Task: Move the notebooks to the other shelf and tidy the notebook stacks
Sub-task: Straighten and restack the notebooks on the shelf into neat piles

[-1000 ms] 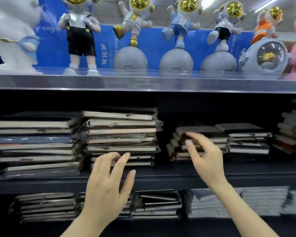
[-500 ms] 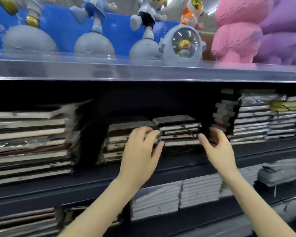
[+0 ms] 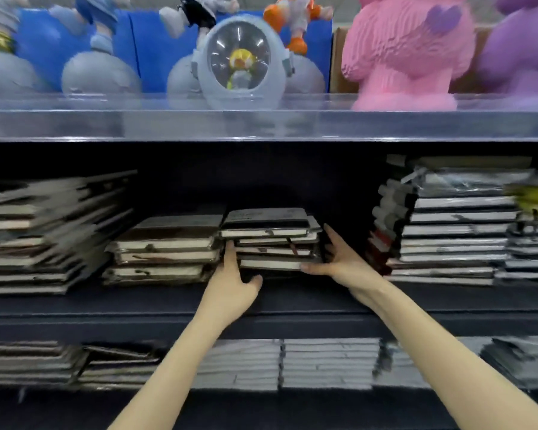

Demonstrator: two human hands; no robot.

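A short stack of dark-covered notebooks (image 3: 271, 240) lies in the middle of the dark middle shelf (image 3: 292, 301). My left hand (image 3: 233, 283) presses against the stack's left side, thumb under its front edge. My right hand (image 3: 339, 262) holds the stack's right side, fingers along its flank and thumb at the bottom front. A second short notebook stack (image 3: 165, 249) touches it on the left. Taller stacks stand at the far left (image 3: 38, 234) and at the right (image 3: 454, 225).
A clear-fronted top shelf (image 3: 261, 125) overhead carries astronaut figures (image 3: 239, 60) and pink (image 3: 407, 51) and purple plush-like figures. The lower shelf holds more notebook piles (image 3: 326, 363). A dark gap lies between the gripped stack and the right-hand stacks.
The view has swung right. Both hands reached forward from in front of the shelf and closed on the two sides of the middle notebook stack.
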